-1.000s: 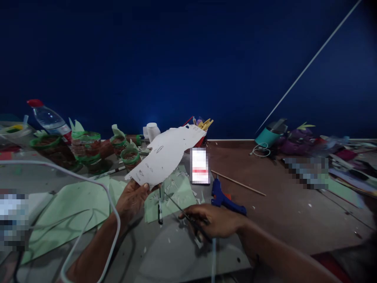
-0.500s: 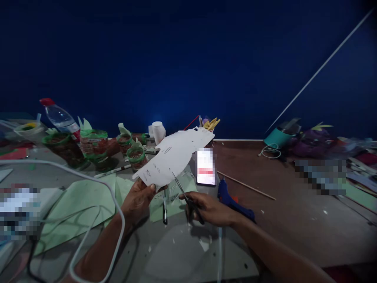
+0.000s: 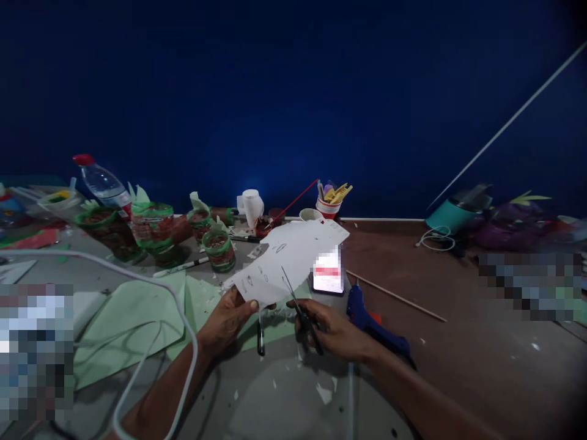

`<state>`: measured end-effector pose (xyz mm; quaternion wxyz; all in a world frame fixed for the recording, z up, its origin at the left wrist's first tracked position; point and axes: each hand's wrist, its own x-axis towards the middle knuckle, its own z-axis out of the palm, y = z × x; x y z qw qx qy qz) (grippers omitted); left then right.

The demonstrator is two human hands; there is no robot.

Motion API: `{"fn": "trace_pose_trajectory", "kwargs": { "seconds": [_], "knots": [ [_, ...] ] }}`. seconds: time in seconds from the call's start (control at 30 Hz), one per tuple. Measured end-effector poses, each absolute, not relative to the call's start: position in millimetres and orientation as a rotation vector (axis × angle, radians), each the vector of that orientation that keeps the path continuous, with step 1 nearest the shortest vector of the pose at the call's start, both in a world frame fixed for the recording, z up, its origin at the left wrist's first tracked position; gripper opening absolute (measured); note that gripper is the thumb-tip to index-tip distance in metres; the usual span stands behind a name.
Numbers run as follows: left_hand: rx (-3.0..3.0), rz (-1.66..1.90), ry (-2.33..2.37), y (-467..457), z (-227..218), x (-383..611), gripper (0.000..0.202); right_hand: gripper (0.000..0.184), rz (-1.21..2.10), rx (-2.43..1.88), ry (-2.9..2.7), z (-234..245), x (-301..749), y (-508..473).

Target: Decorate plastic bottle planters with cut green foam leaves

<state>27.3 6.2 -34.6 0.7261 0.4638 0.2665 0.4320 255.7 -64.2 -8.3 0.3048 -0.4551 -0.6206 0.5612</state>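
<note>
My left hand (image 3: 233,321) pinches the near left edge of a sheet of white paper (image 3: 293,250), thumb on top. Small drawn oval marks show on the sheet, and its outline is curved and irregular. In my right hand (image 3: 332,330) is a pair of dark-handled scissors (image 3: 302,311), fingers wrapped round the handles. Their blades point up and to the left, in front of the paper; I cannot tell whether they touch it. Below the sheet lies a black-ended pen (image 3: 261,339) on green paper (image 3: 279,330).
A lit phone (image 3: 328,275), a blue glue gun (image 3: 373,321) and a thin stick (image 3: 398,296) lie to the right. Several green-and-brown painted jars (image 3: 153,229) and a plastic bottle (image 3: 103,183) stand at the left. A white cable (image 3: 183,311) loops across my left forearm.
The whole view has shifted, so most things sit slightly further right. The paper is tilted lower, uncovering the cups behind it. Both hands keep their hold.
</note>
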Motion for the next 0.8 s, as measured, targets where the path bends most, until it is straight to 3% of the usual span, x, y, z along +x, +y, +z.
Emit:
{"fn": "trace_pose_trajectory", "kwargs": {
  "seconds": [0.4, 0.57, 0.67, 0.8],
  "knots": [
    [0.879, 0.969, 0.552, 2.0, -28.3, 27.7, 0.05, 0.044, 1.381, -1.191, -1.711, -21.1, 259.6, -65.4],
    [0.808, 1.018, 0.584, 1.6, -18.1, 29.0, 0.057, 0.056, 1.599, -1.058, -1.389, -19.3, 257.6, -66.0],
    [0.814, 0.992, 0.6, 2.2, -16.3, 30.3, 0.061, 0.067, 1.5, -0.972, -1.159, -14.6, 256.9, -65.1],
    [0.888, 0.926, 0.607, 1.4, -24.0, 31.1, 0.049, 0.054, 1.297, -0.92, -0.918, -7.7, 261.7, -61.7]
  ]
}}
